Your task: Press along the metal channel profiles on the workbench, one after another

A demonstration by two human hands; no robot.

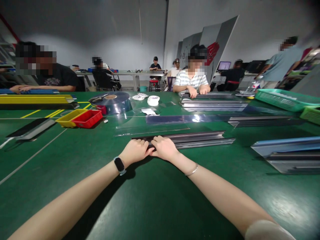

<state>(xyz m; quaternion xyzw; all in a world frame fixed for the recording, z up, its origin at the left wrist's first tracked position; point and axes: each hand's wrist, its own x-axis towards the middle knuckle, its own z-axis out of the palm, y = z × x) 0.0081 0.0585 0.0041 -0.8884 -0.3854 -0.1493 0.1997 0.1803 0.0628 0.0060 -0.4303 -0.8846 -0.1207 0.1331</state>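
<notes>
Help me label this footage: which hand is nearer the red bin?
Left. The left hand, on the dark profile, is right of the red bin and nearer the camera; the right hand, on the same profile, is farther right.

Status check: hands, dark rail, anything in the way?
Left hand, right hand: side by side, both gripping dark rail. Rail extends right past hands. Clear strip lies beyond, not across it.

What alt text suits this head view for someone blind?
A person's left hand and right hand hold a long dark channelled strip on a green table. Beyond are a yellow bin, a red bin and a clear roll; a person in stripes is opposite.
</notes>
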